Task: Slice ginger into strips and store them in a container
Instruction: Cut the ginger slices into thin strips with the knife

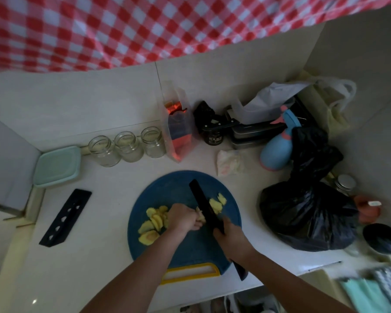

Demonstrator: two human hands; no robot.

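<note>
The right grip (231, 239) is clamped around the handle of a long black kitchen knife (203, 204), its blade angled away from the grip across a round blue plastic cutting board (190, 251) on the pale counter (99, 256). Just left of the blade, the left grip (182, 216) is curled over a small pale yellow piece of ginger (200, 216), holding it against the board. A pile of yellow ginger slices (154, 222) lies touching the left grip's outer side, and a few more cut pieces (217, 202) sit beyond the blade, ahead of the right grip. Well to the left of both grips stands a pale green square lidded plastic container (58, 166), with three clear glass jars (128, 146) beside it. A black perforated knife sheath (66, 216) lies between the container and the board.
</note>
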